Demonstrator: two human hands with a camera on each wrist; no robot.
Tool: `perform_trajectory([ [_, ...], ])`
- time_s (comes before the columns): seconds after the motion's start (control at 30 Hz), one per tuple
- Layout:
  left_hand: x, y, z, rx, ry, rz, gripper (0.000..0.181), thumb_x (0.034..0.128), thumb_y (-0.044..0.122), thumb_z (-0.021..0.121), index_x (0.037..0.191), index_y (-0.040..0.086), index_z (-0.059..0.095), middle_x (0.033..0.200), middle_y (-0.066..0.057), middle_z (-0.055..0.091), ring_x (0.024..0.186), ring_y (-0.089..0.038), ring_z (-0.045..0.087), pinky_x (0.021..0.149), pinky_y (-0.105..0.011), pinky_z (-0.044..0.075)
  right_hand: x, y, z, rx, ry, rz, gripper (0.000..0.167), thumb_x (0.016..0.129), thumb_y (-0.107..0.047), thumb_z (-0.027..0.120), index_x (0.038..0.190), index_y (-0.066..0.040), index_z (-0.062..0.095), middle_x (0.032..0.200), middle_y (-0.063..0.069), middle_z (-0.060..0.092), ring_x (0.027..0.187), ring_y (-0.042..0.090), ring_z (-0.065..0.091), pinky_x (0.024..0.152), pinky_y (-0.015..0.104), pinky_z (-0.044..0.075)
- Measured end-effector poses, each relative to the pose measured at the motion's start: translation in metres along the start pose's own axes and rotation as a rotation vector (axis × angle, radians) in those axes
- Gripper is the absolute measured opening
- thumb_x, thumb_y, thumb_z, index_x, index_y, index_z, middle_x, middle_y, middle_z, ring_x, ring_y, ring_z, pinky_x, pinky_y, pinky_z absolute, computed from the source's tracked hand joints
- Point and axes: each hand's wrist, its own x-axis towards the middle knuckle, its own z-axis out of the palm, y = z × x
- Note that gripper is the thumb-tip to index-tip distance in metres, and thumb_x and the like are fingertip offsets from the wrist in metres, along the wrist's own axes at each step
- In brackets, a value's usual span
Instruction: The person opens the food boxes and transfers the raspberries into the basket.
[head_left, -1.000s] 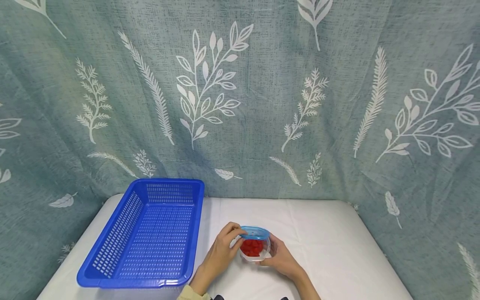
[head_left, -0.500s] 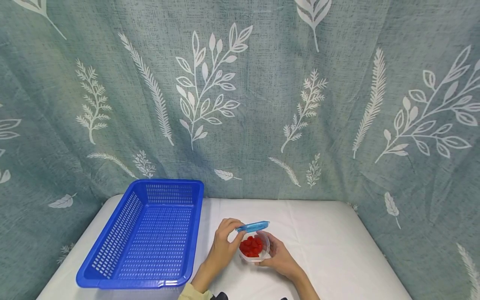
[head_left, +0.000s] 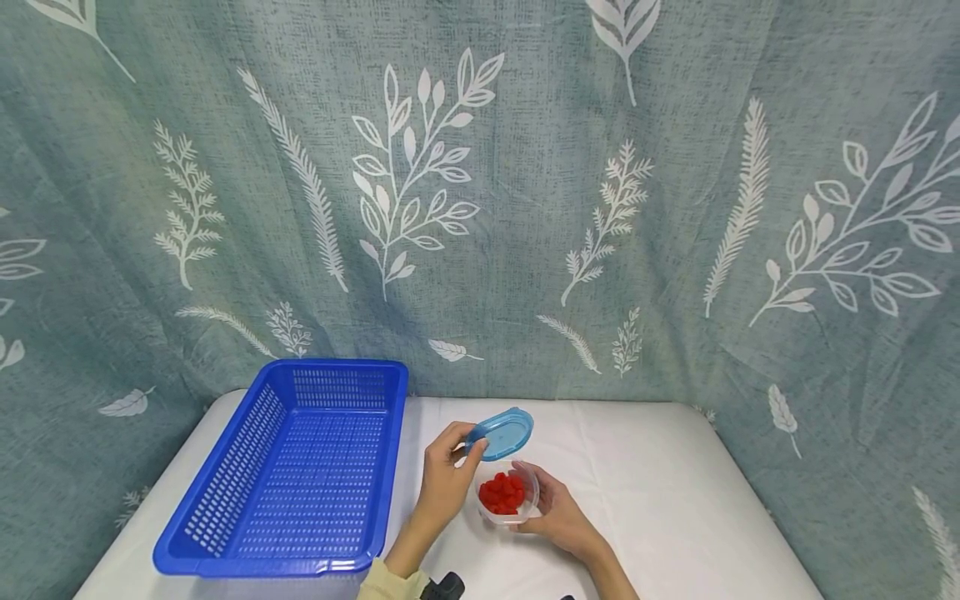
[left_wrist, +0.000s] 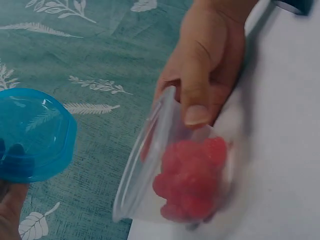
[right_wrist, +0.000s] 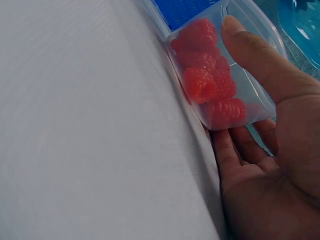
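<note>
The left hand [head_left: 444,481] pinches the blue lid [head_left: 507,434]; the right hand [head_left: 560,518] grips the clear box [right_wrist: 249,89]. If that hand tips it, the red berries [head_left: 502,493] might spill.

The head camera is looking forward and down from well back; both wrist cameras are viewing the raspberries [left_wrist: 192,175] close up, lower centre in the left frame, upper centre in the right.

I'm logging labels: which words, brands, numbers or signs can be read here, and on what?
No text can be read on the blue lid, the clear container or the blue basket.
Any fine marks on the lid are too small to make out.
The curtain bears leaf patterns, no lettering.
</note>
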Motion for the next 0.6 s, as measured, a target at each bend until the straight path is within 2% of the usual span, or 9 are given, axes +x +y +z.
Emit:
perform_trajectory([
  [0.1, 0.005, 0.004, 0.002, -0.008, 0.032, -0.074, 0.016, 0.0918, -0.008, 0.067, 0.107, -0.005, 0.069, 0.101, -0.020, 0.072, 0.093, -0.025, 0.071, 0.079, -0.038, 0.061, 0.000, -0.001, 0.001, 0.002, 0.003, 0.003, 0.095, 0.072, -0.005, 0.091, 0.153, -0.008, 0.041, 0.155, 0.015, 0.046, 0.148, 0.033, 0.037, 0.112, 0.022, 0.036],
  [0.23, 0.013, 0.006, 0.003, -0.058, 0.049, -0.166, 0.018, 0.0929, -0.009, 0.065, 0.110, -0.007, 0.068, 0.102, -0.021, 0.072, 0.092, -0.030, 0.071, 0.079, -0.029, 0.059, 0.000, -0.001, 0.001, 0.000, 0.009, 0.010, 0.095, 0.072, -0.006, 0.091, 0.153, -0.008, 0.041, 0.156, 0.015, 0.045, 0.148, 0.033, 0.037, 0.112, 0.022, 0.036],
  [0.33, 0.018, 0.004, 0.002, -0.114, 0.060, -0.200, 0.018, 0.0937, -0.006, 0.066, 0.112, -0.004, 0.069, 0.103, -0.019, 0.071, 0.092, -0.030, 0.070, 0.077, -0.023, 0.058, -0.001, -0.002, 0.001, -0.002, 0.008, 0.013, 0.095, 0.072, -0.006, 0.091, 0.153, -0.009, 0.041, 0.156, 0.015, 0.044, 0.148, 0.033, 0.037, 0.112, 0.023, 0.036],
  [0.47, 0.022, -0.002, 0.002, -0.155, 0.074, -0.219, 0.019, 0.0959, 0.000, 0.066, 0.114, -0.003, 0.069, 0.105, -0.020, 0.071, 0.093, -0.029, 0.070, 0.077, -0.021, 0.057, -0.001, -0.002, 0.000, -0.016, 0.013, 0.010, 0.095, 0.072, -0.006, 0.091, 0.153, -0.009, 0.041, 0.156, 0.014, 0.045, 0.147, 0.034, 0.038, 0.113, 0.025, 0.036],
  [0.6, 0.023, -0.017, 0.001, -0.192, 0.138, -0.268, 0.020, 0.0953, 0.001, 0.067, 0.115, -0.005, 0.068, 0.105, -0.022, 0.072, 0.091, -0.026, 0.071, 0.074, -0.021, 0.058, -0.002, -0.003, 0.001, -0.030, 0.004, 0.008, 0.095, 0.073, -0.006, 0.090, 0.154, -0.007, 0.040, 0.157, 0.015, 0.043, 0.147, 0.035, 0.037, 0.114, 0.029, 0.036],
])
